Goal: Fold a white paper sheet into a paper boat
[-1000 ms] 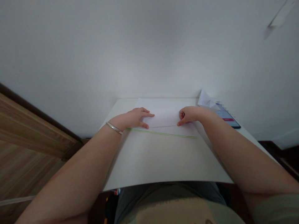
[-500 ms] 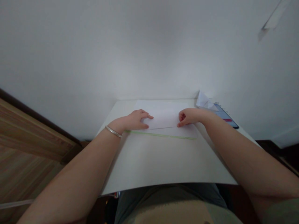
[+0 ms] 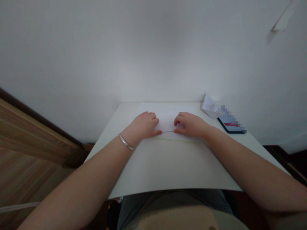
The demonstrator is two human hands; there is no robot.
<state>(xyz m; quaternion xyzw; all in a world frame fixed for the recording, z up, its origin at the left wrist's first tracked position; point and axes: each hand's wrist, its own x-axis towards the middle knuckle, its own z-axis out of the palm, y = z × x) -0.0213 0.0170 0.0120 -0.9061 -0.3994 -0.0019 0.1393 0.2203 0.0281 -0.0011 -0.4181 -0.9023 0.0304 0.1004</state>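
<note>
Between my two hands lies a folded piece of white paper [image 3: 166, 122], its near edge a thin dark line facing me. My left hand [image 3: 146, 124], with a silver bangle at the wrist, holds its left part, fingers bent on top and thumb along the near edge. From the other side my right hand [image 3: 191, 124] grips the right part, fingers curled and thumb at the same edge. Both hands hide the paper's ends. Underneath is a larger white sheet or pad with a light green near edge [image 3: 177, 140].
A folded white paper shape [image 3: 210, 106] stands at the back right of the white table [image 3: 172, 169], touching or close to a phone [image 3: 231, 126] with a lit screen. A wall rises directly behind the table. Wooden furniture [image 3: 35, 143] is at the left.
Both hands have moved inward along the paper's near edge, so the thumbs are closer together. More of the phone shows now beside my right arm.
</note>
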